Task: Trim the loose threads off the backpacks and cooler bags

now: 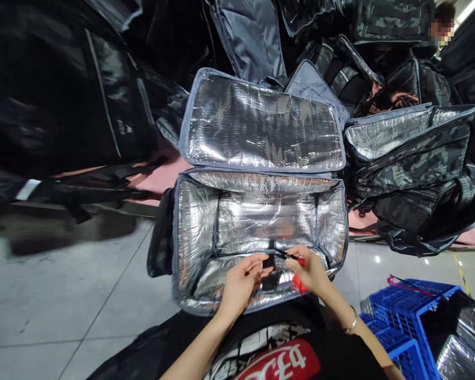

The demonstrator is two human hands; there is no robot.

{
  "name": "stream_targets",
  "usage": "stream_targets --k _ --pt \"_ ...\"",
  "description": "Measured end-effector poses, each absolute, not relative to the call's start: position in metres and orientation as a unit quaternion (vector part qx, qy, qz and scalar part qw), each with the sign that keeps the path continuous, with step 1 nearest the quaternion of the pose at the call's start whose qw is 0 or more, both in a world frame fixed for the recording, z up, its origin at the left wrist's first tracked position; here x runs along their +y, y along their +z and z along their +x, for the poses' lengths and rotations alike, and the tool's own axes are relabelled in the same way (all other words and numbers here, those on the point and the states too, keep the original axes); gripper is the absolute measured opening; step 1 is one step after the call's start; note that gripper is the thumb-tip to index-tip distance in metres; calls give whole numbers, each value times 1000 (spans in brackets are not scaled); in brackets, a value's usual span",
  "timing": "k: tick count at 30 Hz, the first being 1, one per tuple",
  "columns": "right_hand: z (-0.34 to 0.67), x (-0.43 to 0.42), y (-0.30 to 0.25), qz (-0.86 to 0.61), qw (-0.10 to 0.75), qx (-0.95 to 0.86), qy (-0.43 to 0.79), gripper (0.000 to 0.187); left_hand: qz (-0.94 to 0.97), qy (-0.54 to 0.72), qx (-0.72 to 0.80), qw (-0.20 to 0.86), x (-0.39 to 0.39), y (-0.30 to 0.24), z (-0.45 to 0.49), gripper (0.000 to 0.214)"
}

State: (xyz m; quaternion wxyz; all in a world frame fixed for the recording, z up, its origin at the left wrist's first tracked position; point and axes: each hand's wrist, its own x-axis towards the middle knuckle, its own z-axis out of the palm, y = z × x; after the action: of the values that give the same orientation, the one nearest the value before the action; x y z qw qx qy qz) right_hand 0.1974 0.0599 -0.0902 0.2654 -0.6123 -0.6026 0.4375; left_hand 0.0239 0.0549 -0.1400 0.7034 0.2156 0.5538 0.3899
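An open cooler bag (pixel 193 227) with silver foil lining and a grey-trimmed lid (pixel 261 121) folded back rests against my lap. My left hand (pixel 241 282) pinches a small black piece at the bag's near rim, fingers closed. My right hand (pixel 311 272) grips red-handled scissors (pixel 298 261), whose dark blades point left toward the left hand's fingertips. The two hands are close together over the bag's front edge.
Many dark camouflage cooler bags (pixel 411 158) are piled behind and to the right; black bags (pixel 63 89) lie at the left. A blue plastic crate (pixel 404 311) stands at the lower right. Grey tiled floor (pixel 71 295) spreads at the left. Another person (pixel 443 24) is at the top right.
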Motion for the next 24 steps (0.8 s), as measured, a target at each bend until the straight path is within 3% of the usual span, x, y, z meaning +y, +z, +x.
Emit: stream_targets --k 12,17,24 --pt "196 55 -90 -600 184 -662 410 7 242 395 569 679 54 -146 25 38" --pt "198 55 -89 -592 252 -611 461 8 243 389 565 686 54 -140 23 41" --pt "181 55 -87 -531 321 -525 583 24 243 382 542 708 53 -134 18 34"
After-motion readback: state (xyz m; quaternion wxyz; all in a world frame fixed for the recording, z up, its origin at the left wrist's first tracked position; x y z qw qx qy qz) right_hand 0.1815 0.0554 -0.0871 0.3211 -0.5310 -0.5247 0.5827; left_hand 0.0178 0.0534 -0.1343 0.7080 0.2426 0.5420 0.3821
